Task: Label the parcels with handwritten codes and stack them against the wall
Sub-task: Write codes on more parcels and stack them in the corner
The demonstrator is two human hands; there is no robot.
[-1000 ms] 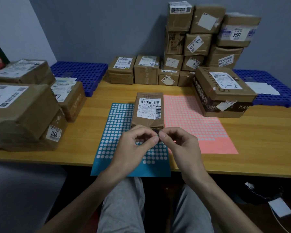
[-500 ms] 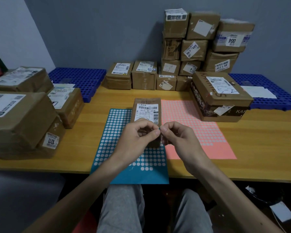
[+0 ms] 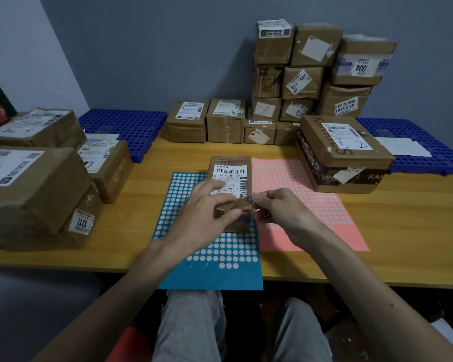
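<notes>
Now my left hand [image 3: 207, 212] is gripping the near end of the small brown parcel [image 3: 230, 164], fingers curling over its white label, while it is lying on the blue sticker sheet [image 3: 173, 218] with its long axis running away from me toward the wall. Just beside its right edge, my right hand [image 3: 280, 210] is pinching a small blue sticker [image 3: 250, 199] between thumb and forefinger. The parcel is sitting immediately left of that pinch, a handwritten code showing on its label.
</notes>
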